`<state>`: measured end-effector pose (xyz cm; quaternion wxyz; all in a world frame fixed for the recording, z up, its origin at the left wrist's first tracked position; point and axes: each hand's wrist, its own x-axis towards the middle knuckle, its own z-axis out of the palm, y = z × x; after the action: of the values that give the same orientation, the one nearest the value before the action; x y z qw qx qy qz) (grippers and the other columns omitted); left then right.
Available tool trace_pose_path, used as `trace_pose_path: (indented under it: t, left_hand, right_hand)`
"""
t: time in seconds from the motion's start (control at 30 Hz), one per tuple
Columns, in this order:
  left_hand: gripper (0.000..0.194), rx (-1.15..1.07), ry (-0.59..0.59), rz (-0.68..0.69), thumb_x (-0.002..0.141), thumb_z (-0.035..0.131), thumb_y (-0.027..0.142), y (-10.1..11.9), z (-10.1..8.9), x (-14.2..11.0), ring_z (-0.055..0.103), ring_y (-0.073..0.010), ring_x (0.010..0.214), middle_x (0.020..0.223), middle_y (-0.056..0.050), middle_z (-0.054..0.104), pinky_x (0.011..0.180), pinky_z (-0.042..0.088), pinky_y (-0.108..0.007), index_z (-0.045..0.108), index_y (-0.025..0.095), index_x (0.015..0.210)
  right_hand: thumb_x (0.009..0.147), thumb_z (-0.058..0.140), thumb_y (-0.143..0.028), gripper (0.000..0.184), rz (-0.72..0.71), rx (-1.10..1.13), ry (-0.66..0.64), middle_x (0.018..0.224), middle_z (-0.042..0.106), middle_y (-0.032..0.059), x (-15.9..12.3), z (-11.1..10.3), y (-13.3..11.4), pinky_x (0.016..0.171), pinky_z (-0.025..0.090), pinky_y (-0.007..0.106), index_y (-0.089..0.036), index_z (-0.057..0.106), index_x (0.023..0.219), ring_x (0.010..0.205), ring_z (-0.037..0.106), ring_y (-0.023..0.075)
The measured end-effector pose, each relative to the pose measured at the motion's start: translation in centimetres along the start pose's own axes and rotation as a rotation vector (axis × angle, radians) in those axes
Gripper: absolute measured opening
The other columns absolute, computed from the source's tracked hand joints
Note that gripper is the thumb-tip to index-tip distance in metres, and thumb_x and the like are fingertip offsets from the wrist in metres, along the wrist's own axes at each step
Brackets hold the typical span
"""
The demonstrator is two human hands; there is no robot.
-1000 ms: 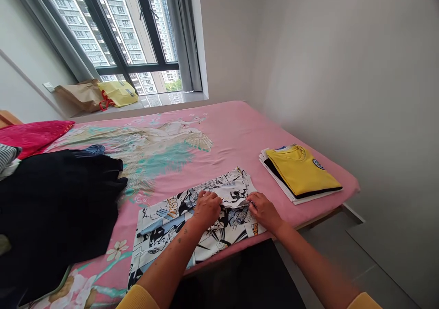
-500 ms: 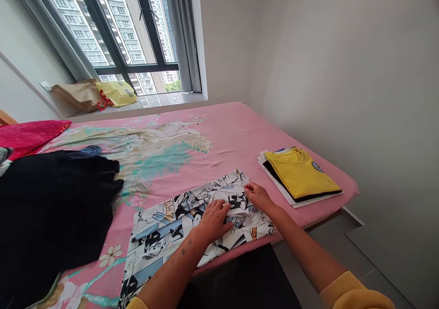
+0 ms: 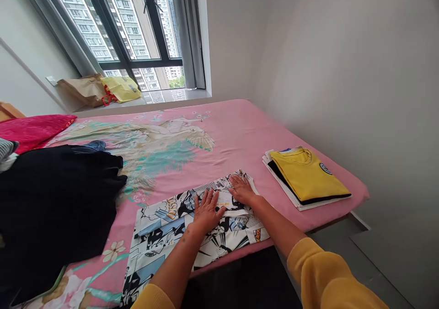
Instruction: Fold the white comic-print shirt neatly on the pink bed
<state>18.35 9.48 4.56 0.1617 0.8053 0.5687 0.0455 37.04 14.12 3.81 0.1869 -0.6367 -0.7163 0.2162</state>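
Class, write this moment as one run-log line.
left hand: flat on printed cloth | right hand: flat on same cloth | right of cloth: folded clothes, yellow top uppermost | left: dark clothes

Patches of printed cloth (image 3: 164,231) that were hidden under the left hand (image 3: 206,214) and right hand (image 3: 241,190), dark clothing (image 3: 61,199) left of them that was cut off, a badge (image 3: 325,168) to their right that was too small to read

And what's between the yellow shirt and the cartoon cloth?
Just pink sheet, with the right forearm reaching over the near part. The head view shows that.
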Motion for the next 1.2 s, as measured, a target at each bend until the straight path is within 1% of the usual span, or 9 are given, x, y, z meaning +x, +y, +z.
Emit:
trace_pose_path:
  t: [0.07,0.17,0.3,0.4,0.5,0.6,0.73,1.0,1.2]
  left_hand:
    - [0.06,-0.073,0.016,0.013,0.086,0.039,0.053,-0.9,-0.3,-0.6,0.02,-0.0252,0.14,0.151,-0.005,0.029,0.113,0.004,-0.054,0.037,0.025,0.139]
    - [0.043,-0.148,0.151,0.002,0.088,0.038,0.042,-3.1,-1.6,-3.2,0.04,-0.0213,0.13,0.136,-0.007,0.051,0.111,0.022,-0.044,0.054,0.022,0.124]
    - [0.03,-0.042,0.284,-0.08,0.086,0.041,0.033,-8.4,-3.3,-9.4,0.054,-0.0229,0.111,0.114,-0.007,0.064,0.1,0.035,-0.04,0.062,0.024,0.104]
    - [0.028,0.074,0.239,-0.176,0.082,0.044,0.03,-12.7,-4.0,-13.8,0.057,-0.0253,0.106,0.109,-0.006,0.066,0.095,0.036,-0.042,0.062,0.025,0.102]
    - [0.028,0.14,0.19,-0.223,0.08,0.044,0.029,-15.2,-4.5,-16.1,0.057,-0.0259,0.104,0.11,-0.005,0.065,0.095,0.036,-0.043,0.063,0.025,0.101]
    - [0.028,0.169,0.142,-0.232,0.078,0.044,0.028,-15.6,-5.1,-16.6,0.057,-0.026,0.103,0.109,-0.005,0.065,0.093,0.035,-0.043,0.064,0.025,0.099]
    - [0.027,0.145,0.065,-0.267,0.075,0.047,0.027,-14.9,-6.1,-16.4,0.056,-0.025,0.1,0.105,-0.005,0.064,0.089,0.035,-0.04,0.062,0.024,0.097]
    - [0.014,0.084,-0.056,-0.31,0.072,0.049,0.028,-15.4,-7.2,-16.5,0.056,-0.0209,0.09,0.089,-0.002,0.065,0.082,0.034,-0.034,0.058,0.022,0.081]
    - [0.018,0.048,-0.094,-0.315,0.068,0.051,0.028,-16.0,-6.9,-16.2,0.057,-0.0223,0.09,0.088,-0.002,0.067,0.082,0.033,-0.035,0.059,0.023,0.083]
  right_hand:
    - [0.086,0.045,-0.034,0.045,0.019,0.021,0.025,0.137,0.048,0.009,-0.2,-0.5,0.8,0.11,0.023,0.041,-0.018,0.053,0.127,0.13,0.038,0.0221]
    - [0.09,0.032,-0.033,0.043,0.055,0.057,0.106,0.125,0.058,0.0097,-2.6,-1.8,2.3,0.1,0.037,0.035,-0.017,0.055,0.122,0.117,0.05,0.0199]
    - [0.083,0.043,-0.031,0.032,0.044,0.122,0.164,0.108,0.064,0.0068,-7.9,-2.9,5.1,0.094,0.041,0.033,-0.018,0.062,0.105,0.106,0.055,0.0206]
    - [0.078,0.047,-0.023,0.031,-0.009,0.033,0.12,0.108,0.064,0.0064,-10.7,-3.2,6.5,0.095,0.039,0.034,-0.019,0.062,0.104,0.107,0.053,0.021]
    - [0.077,0.05,-0.022,0.036,-0.027,-0.109,0.109,0.114,0.062,0.0073,-11.4,-3.4,6.2,0.094,0.037,0.037,-0.019,0.06,0.111,0.11,0.05,0.0229]
    - [0.077,0.054,-0.026,0.038,-0.036,-0.224,0.094,0.116,0.061,0.0083,-10.9,-3.5,5.0,0.091,0.036,0.037,-0.02,0.059,0.115,0.11,0.048,0.0247]
    - [0.076,0.056,-0.027,0.034,-0.007,-0.329,0.046,0.105,0.064,0.0092,-9.9,-2.9,4.1,0.084,0.038,0.034,-0.02,0.063,0.109,0.1,0.053,0.0251]
    - [0.072,0.054,-0.025,0.013,0.162,-0.198,-0.078,0.084,0.067,0.0057,-8.4,-2.3,5.0,0.063,0.035,0.026,-0.019,0.063,0.079,0.079,0.059,0.0194]
    - [0.067,0.059,-0.026,0.021,0.224,-0.093,-0.121,0.078,0.067,0.0027,-7.7,-2.5,4.8,0.056,0.032,0.024,-0.019,0.063,0.087,0.07,0.058,0.0166]
